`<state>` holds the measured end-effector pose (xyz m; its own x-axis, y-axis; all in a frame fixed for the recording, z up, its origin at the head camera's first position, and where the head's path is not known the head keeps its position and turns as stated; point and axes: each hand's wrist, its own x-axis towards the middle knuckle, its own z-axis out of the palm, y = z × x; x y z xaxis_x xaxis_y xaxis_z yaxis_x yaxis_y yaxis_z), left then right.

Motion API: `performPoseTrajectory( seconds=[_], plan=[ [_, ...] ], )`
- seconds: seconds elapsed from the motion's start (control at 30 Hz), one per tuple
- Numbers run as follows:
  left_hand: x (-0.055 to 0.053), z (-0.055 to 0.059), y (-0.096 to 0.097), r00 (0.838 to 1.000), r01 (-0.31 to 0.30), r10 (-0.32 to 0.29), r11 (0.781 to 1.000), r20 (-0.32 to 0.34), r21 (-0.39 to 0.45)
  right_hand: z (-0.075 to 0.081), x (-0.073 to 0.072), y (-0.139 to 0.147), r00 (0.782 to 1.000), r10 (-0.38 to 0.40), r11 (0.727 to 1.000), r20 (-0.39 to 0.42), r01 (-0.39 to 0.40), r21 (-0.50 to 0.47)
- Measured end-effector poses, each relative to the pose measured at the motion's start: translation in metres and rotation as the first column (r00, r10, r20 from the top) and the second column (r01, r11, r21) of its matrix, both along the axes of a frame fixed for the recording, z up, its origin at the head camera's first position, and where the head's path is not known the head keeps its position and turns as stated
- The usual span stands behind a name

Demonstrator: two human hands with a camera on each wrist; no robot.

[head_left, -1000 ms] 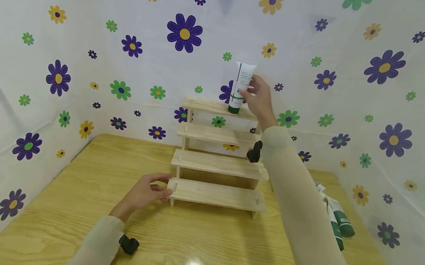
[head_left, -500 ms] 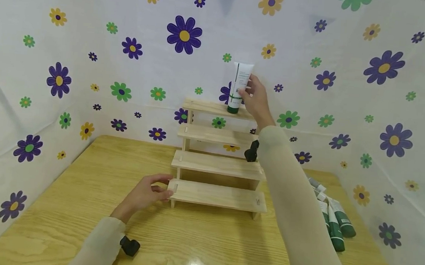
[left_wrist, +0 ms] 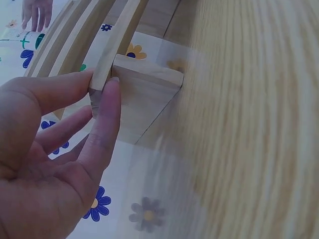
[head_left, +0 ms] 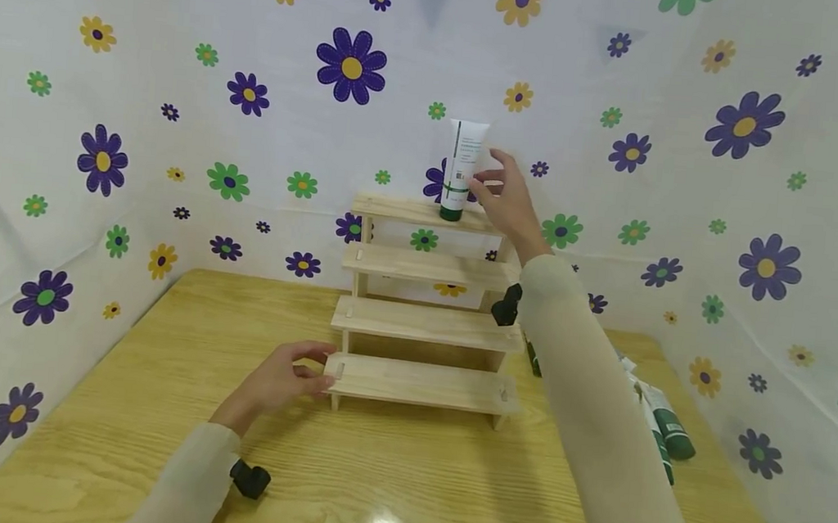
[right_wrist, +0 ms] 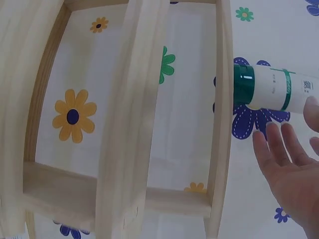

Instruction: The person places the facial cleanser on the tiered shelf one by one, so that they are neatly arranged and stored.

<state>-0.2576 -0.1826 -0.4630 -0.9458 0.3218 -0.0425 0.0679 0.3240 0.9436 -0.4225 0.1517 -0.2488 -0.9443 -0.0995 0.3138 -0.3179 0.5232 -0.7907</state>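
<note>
A wooden four-step display shelf [head_left: 417, 380] stands on the table. On its top step a white squeeze tube [head_left: 459, 170] with a dark green cap stands upright, cap down. My right hand [head_left: 508, 199] is just to the right of the tube, its fingers spread apart from it and the thumb tip right at its side. In the right wrist view, the green cap [right_wrist: 243, 84] meets the top board and the fingers [right_wrist: 281, 147] are extended below the tube. My left hand [head_left: 280, 382] pinches the left end of the lowest step [left_wrist: 102, 69] between thumb and finger.
Several more white-and-green tubes [head_left: 668, 425] lie in a pile on the right of the wooden table [head_left: 373, 471], partly behind my right sleeve. Another green tube end [head_left: 533, 359] shows beside the shelf. Flower-patterned cloth [head_left: 273, 143] encloses the back and sides.
My right hand has let go of the tube and its fingers have opened away to the right. The tube, tilted a second ago, now stands straighter. My left hand keeps its place on the shelf.
</note>
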Motion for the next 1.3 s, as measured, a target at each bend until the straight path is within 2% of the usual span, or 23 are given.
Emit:
performPoseTrajectory(
  seconds=[0.2, 0.33, 0.47, 0.57, 0.67, 0.87, 1.07, 1.3],
  plan=[
    [-0.003, 0.007, 0.002, 1.000, 0.008, -0.008, 1.000, 0.013, -0.028, 0.000, 0.017, 0.026, 1.000, 0.005, 0.999, -0.010, -0.004, 0.054],
    [-0.006, 0.008, 0.000, 1.000, 0.010, -0.009, 0.999, 0.011, -0.045, -0.004, 0.024, 0.046, 1.000, 0.002, 0.998, -0.010, -0.002, 0.063],
    [-0.008, 0.008, -0.001, 1.000, 0.011, -0.011, 0.998, -0.003, -0.065, -0.010, 0.028, 0.066, 0.999, -0.034, 0.994, 0.003, 0.034, 0.106],
    [-0.008, 0.009, -0.001, 1.000, 0.009, -0.010, 0.997, -0.006, -0.073, -0.014, 0.032, 0.078, 0.997, -0.071, 0.989, 0.036, 0.066, 0.131],
    [-0.009, 0.008, -0.001, 1.000, 0.010, -0.011, 0.997, -0.009, -0.081, -0.018, 0.036, 0.088, 0.994, -0.079, 0.985, 0.075, 0.066, 0.156],
    [-0.006, 0.007, 0.001, 1.000, 0.004, -0.005, 0.997, -0.003, -0.075, -0.030, 0.046, 0.103, 0.985, -0.064, 0.968, 0.163, 0.022, 0.250],
    [-0.003, 0.007, 0.003, 1.000, 0.027, -0.027, 0.997, -0.002, -0.068, -0.047, 0.054, 0.118, 0.967, -0.066, 0.936, 0.244, -0.024, 0.350],
    [-0.003, 0.006, 0.003, 1.000, 0.026, -0.027, 0.997, -0.003, -0.068, -0.069, 0.058, 0.128, 0.957, -0.061, 0.927, 0.283, -0.051, 0.371]
  ],
)
